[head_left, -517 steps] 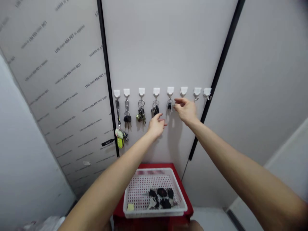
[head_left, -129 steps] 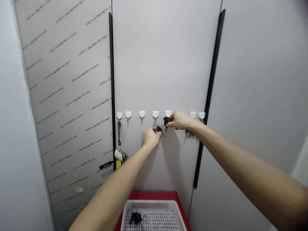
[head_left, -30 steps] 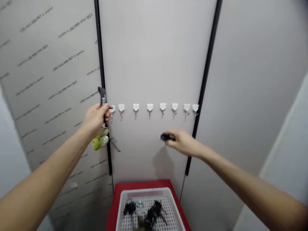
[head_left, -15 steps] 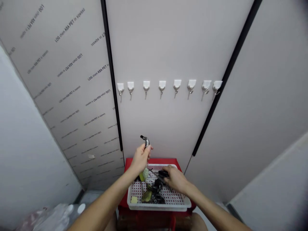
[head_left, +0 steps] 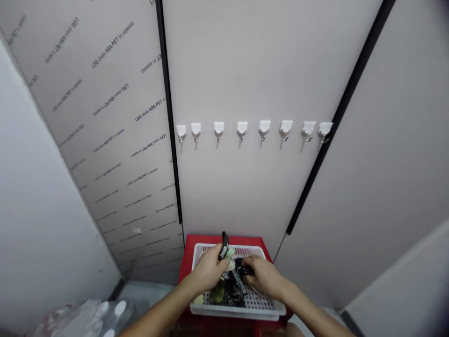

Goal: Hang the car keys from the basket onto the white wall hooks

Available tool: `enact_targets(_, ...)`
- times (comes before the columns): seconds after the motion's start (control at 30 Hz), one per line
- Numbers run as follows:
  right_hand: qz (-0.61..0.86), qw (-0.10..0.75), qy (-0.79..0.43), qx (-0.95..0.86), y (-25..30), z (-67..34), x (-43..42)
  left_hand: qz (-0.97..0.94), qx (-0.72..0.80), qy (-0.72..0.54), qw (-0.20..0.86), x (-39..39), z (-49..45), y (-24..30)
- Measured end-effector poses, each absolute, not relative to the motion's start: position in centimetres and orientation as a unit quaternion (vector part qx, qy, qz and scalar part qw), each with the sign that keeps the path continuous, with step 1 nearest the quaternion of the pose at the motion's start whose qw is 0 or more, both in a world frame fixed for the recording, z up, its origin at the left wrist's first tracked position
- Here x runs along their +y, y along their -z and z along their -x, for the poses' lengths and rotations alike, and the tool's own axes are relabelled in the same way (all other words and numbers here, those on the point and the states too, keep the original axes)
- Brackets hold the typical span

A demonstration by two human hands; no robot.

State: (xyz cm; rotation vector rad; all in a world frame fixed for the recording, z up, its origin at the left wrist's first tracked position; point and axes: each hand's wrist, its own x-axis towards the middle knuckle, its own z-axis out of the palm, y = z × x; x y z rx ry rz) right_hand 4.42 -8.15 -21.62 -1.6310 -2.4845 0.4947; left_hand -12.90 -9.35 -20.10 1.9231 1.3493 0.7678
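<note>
My left hand (head_left: 208, 270) is closed on a black strap (head_left: 224, 244) with white lettering, whose loop sticks up above the fingers. A pale green and whitish piece (head_left: 230, 265) shows beside those fingers; whether it is joined to the strap I cannot tell. My right hand (head_left: 265, 277) reaches into the white perforated basket (head_left: 238, 312), fingers curled around a black item (head_left: 244, 270) that they partly cover. Between the hands lies a tangle of dark items with metal rings (head_left: 234, 294), next to an olive-green piece (head_left: 217, 293).
The basket rests on a red stool-like surface (head_left: 189, 244). A row of several white adhesive hooks (head_left: 242, 128) runs across the grey panel behind it. Black strips (head_left: 169, 107) border the panel. Clear plastic bottles (head_left: 119, 311) stand at the lower left.
My left hand has come down with the strap, from above the basket's back edge into the basket area. The right hand stays in the basket, its fingers now around a black item.
</note>
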Motion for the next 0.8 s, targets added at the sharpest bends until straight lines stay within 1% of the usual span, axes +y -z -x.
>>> enact_targets(0.17, 0.528, 0.167, -0.158, -0.817, 18.9, -4.3, -7.7, -0.777, 0.503, -0.236, 0.296, -10.2, 12.6, 19.6)
enact_targets(0.27, 0.513, 0.227, -0.189, -0.806, 17.5, -3.9, -7.5, -0.769, 0.511, -0.249, 0.294, -10.0, 12.4, 19.6)
enact_targets(0.33, 0.515, 0.28, -0.23, -0.776, 16.8, -3.5, -7.2, -0.756, 0.509, -0.268, 0.314, -9.6, 12.3, 19.6)
enact_targets(0.47, 0.509, 0.41, -0.351, -0.67, 15.3, -2.5, -6.2, -0.722, 0.48, -0.309, 0.391, -8.1, 12.0, 17.9)
enact_targets(0.57, 0.45, 0.487, -0.478, -0.576, 13.2, -1.4, -5.7, -0.632, 0.462, -0.383, 0.491, -6.9, 11.9, 14.7)
enact_targets(0.67, 0.339, 0.516, -0.603, -0.505, 10.3, -0.5, -5.7, -0.537, 0.394, -0.429, 0.61, -6.0, 12.0, 10.9)
enact_targets(0.73, 0.272, 0.512, -0.653, -0.488, 8.6, -0.2, -5.9, -0.525, 0.325, -0.435, 0.656, -5.7, 12.2, 8.9)
enact_targets(0.8, 0.233, 0.504, -0.677, -0.482, 7.4, -0.1, -6.2, -0.526, 0.277, -0.433, 0.677, -5.6, 12.4, 7.8)
